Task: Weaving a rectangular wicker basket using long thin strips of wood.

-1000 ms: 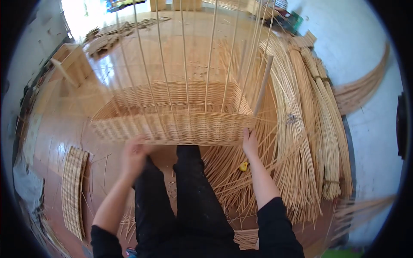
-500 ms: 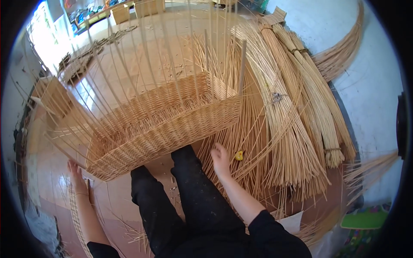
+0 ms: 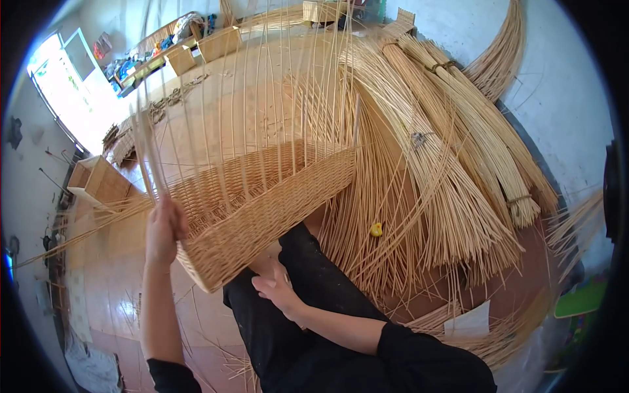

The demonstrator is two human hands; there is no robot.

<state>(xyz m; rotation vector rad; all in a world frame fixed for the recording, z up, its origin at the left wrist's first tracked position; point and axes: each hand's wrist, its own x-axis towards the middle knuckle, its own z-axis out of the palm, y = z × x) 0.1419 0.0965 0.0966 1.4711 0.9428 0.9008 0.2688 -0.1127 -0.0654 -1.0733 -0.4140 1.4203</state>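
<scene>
A long rectangular wicker basket (image 3: 275, 200), its sides woven and its tall stakes standing up from the rim, lies across in front of my knees. My left hand (image 3: 166, 229) is closed around some upright stakes (image 3: 147, 154) at the basket's near left corner; these stakes are blurred by motion. Below the basket's near wall, over my legs, my right hand (image 3: 280, 291) is closed with its fingers curled. A pale tan shape shows beside those fingers, but I cannot make out what it is.
Large bundles of peeled rods (image 3: 439, 170) lie to the right, along the wall. Loose rods and a small yellow object (image 3: 375, 230) are beside the basket. A wooden box (image 3: 101, 182) stands at the left; a white sheet (image 3: 466, 319) lies at lower right.
My left hand has risen to the corner stakes and closed on them. My right hand has drawn left and down over my legs. The basket's left end has turned nearer me.
</scene>
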